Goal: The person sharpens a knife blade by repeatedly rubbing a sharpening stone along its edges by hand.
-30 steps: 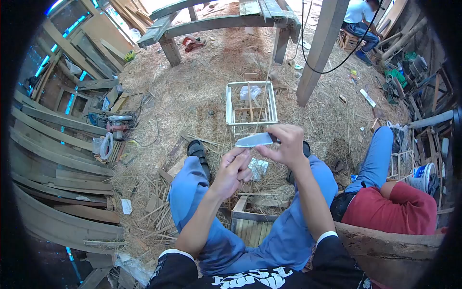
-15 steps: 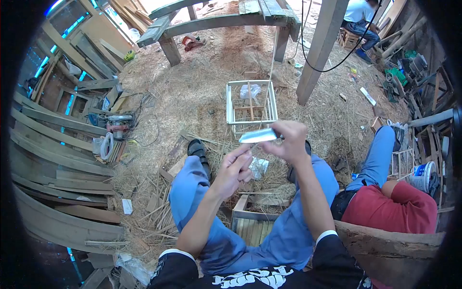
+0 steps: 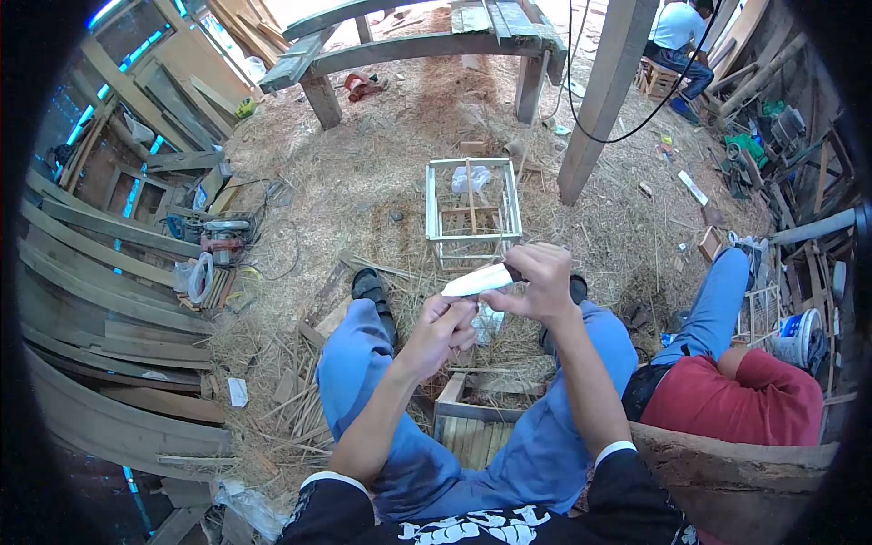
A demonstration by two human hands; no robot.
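My right hand (image 3: 543,282) is closed round the handle of a knife, its broad, bright blade (image 3: 479,281) pointing left. Just below the blade tip, my left hand (image 3: 440,331) has its fingers pinched together. Whatever lies in that pinch is hidden by the fingers and the blade. The two hands are close together above my knees. Between my legs sits a wooden frame with slats (image 3: 474,440). Beyond the hands stands a pale, open wooden frame (image 3: 516,204) with a plastic bag inside it.
Thin wood strips (image 3: 300,400) lie to the left. Curved planks (image 3: 109,309) line the left side, near a circular saw (image 3: 222,238). A wooden post (image 3: 604,100) and workbench (image 3: 418,60) stand ahead. At my right sits a person in a red shirt (image 3: 727,400); another person (image 3: 677,36) sits farther back.
The knife blade has tilted and dropped slightly, now lower over my left hand. A long thin strip that rose beyond the hands no longer shows.
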